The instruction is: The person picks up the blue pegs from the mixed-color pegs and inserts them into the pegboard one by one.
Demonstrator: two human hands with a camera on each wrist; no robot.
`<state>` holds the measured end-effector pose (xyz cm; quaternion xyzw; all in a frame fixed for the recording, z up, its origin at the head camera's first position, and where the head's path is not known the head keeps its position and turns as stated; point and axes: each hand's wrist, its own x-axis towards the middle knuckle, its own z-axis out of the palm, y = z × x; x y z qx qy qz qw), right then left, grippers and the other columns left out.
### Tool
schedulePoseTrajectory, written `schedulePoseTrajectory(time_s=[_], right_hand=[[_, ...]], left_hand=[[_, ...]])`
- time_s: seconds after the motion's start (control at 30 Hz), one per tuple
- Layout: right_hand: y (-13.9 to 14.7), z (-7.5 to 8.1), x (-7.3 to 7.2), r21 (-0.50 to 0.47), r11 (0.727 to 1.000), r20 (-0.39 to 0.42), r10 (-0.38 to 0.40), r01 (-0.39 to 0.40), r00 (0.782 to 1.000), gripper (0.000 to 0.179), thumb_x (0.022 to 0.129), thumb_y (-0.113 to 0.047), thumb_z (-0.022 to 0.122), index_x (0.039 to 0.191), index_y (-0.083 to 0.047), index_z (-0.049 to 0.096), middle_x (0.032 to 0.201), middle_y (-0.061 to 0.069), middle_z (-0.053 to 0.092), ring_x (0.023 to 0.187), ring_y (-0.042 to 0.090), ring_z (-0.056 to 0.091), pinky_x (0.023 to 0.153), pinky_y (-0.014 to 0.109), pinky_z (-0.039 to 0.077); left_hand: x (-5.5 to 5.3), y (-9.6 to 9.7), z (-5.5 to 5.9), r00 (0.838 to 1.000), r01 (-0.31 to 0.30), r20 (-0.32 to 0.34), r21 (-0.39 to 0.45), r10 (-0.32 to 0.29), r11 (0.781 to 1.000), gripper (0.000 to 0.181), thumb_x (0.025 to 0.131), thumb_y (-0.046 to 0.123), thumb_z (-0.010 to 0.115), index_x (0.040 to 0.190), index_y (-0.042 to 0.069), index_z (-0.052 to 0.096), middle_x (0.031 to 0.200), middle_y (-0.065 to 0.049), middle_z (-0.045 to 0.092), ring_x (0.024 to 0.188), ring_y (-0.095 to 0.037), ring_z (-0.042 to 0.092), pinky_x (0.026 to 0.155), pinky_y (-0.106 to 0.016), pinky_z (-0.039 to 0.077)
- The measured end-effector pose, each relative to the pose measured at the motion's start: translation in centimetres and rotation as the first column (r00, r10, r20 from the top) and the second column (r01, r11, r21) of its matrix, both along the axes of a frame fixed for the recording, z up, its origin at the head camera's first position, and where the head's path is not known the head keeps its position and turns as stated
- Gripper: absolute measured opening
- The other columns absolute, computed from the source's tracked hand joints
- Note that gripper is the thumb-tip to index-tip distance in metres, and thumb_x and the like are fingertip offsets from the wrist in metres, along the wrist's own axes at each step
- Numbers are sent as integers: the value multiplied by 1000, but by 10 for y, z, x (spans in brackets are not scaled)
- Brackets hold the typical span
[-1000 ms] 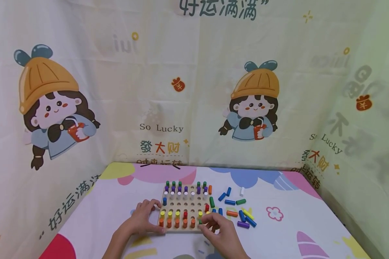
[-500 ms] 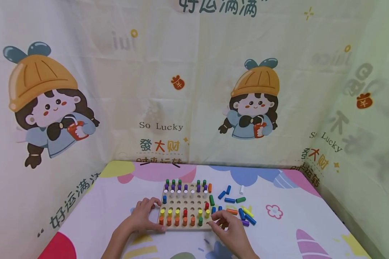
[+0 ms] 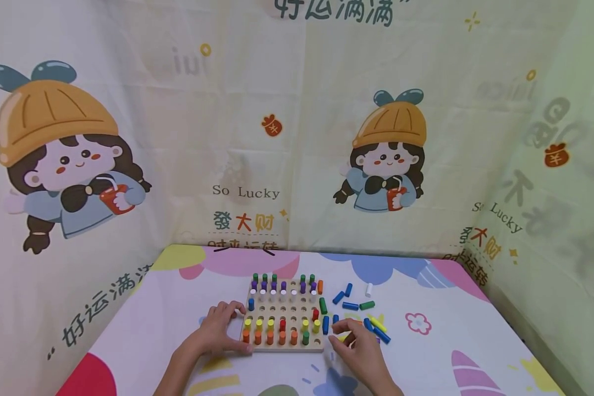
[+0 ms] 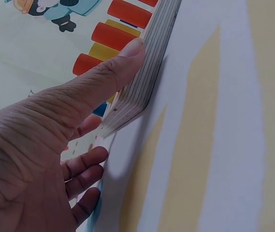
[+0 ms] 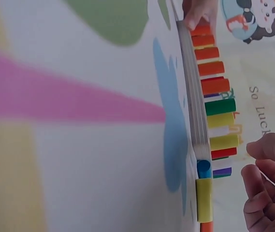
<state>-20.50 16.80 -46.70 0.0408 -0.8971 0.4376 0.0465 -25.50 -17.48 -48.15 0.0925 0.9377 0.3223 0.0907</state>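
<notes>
- Right hand (image 3: 358, 347): beside the board's near right corner, among the loose pegs; thumb and forefinger part-way open with a gap between them, other fingers loosely bent, nothing seen in the grasp.
- Left hand (image 3: 220, 330): at the near left corner; thumb extended against the board's near edge, fingers spread away from it and loosely bent along the left side, touching the board rather than clasping it.
- Pegboard (image 3: 309, 348): flat on the table between the two hands.
- Front row: five orange pegs (image 3: 270, 337), then a green peg (image 3: 305, 338), then a bare hole at the right end.
- Second row: yellow pegs (image 3: 259, 325), with one red peg (image 3: 282, 325) upright among them.
- Middle rows: mostly bare holes; a second red peg (image 3: 315, 314) at the right end, a blue peg (image 3: 251, 304) at the left.
- Far rows, in order: white pegs (image 3: 273, 296), purple pegs (image 3: 274, 287), dark green pegs (image 3: 264, 278).
- Loose pegs (image 3: 350, 306): scattered on the table right of the board, mostly blue; some partly hidden by the right hand.
- Tablecloth (image 3: 440, 308): white, with coloured shapes.
- Backdrop (image 3: 307, 165): cream cloth, printed with cartoon figures in orange hats.
</notes>
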Motion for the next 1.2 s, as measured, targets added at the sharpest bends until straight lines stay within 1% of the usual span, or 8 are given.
schedulePoseTrajectory(time_s=[0.23, 0.47, 0.53, 0.73, 0.87, 1.07, 1.2], right_hand=[[2, -2, -3, 35, 999, -11, -31, 31, 999, 22, 86, -11, 82, 104, -8, 69, 100, 3, 70, 71, 14, 53, 58, 22, 46], [4, -4, -9, 69, 996, -10, -57, 58, 998, 22, 86, -11, 82, 104, -8, 69, 99, 3, 70, 66, 13, 52, 53, 23, 44], [4, -4, -10, 75, 995, 1, -71, 71, 997, 23, 85, -12, 83, 104, -9, 70, 99, 3, 70, 66, 13, 52, 53, 24, 44], [4, -5, -15, 109, 986, 35, -128, 124, 991, 25, 83, -14, 85, 102, -8, 70, 96, 2, 71, 70, 14, 55, 58, 26, 48], [4, -6, -17, 130, 981, 43, -153, 147, 987, 27, 81, -15, 87, 100, -8, 69, 94, 2, 71, 71, 14, 56, 61, 28, 49], [4, -6, -22, 161, 973, 45, -172, 163, 984, 31, 80, -17, 87, 102, -7, 69, 92, 2, 70, 72, 14, 55, 64, 30, 47], [2, -7, -26, 207, 963, 53, -187, 173, 981, 33, 79, -20, 89, 102, -7, 69, 89, 0, 68, 74, 15, 54, 68, 32, 47]], left_hand=[[0, -1, 0, 999, 16, -35, -4, -16, 1000, 74, 64, 52, 95, 118, 23, 53, 116, -7, 51, 108, -30, 43, 93, -59, 41], [1, -2, -1, 999, 8, -41, 9, -7, 1000, 74, 63, 52, 95, 118, 24, 53, 116, -7, 51, 109, -30, 43, 93, -60, 41], [2, -2, -1, 999, 5, -40, 10, -5, 1000, 74, 63, 51, 95, 118, 24, 54, 116, -7, 51, 109, -30, 43, 93, -59, 40], [3, -1, 0, 999, 8, -42, 9, -7, 1000, 74, 63, 51, 96, 118, 24, 54, 117, -7, 51, 110, -30, 43, 94, -60, 40], [3, -1, 0, 999, 8, -40, 5, -7, 1000, 75, 63, 51, 96, 118, 24, 54, 117, -7, 52, 110, -30, 43, 94, -60, 40], [2, 0, 1, 999, 6, -31, 15, -6, 1000, 75, 63, 51, 96, 119, 23, 54, 117, -7, 52, 111, -31, 43, 95, -62, 40], [1, 0, 0, 1000, 5, -27, 5, -5, 1000, 75, 63, 52, 95, 119, 23, 54, 117, -7, 52, 110, -31, 43, 95, -61, 40]])
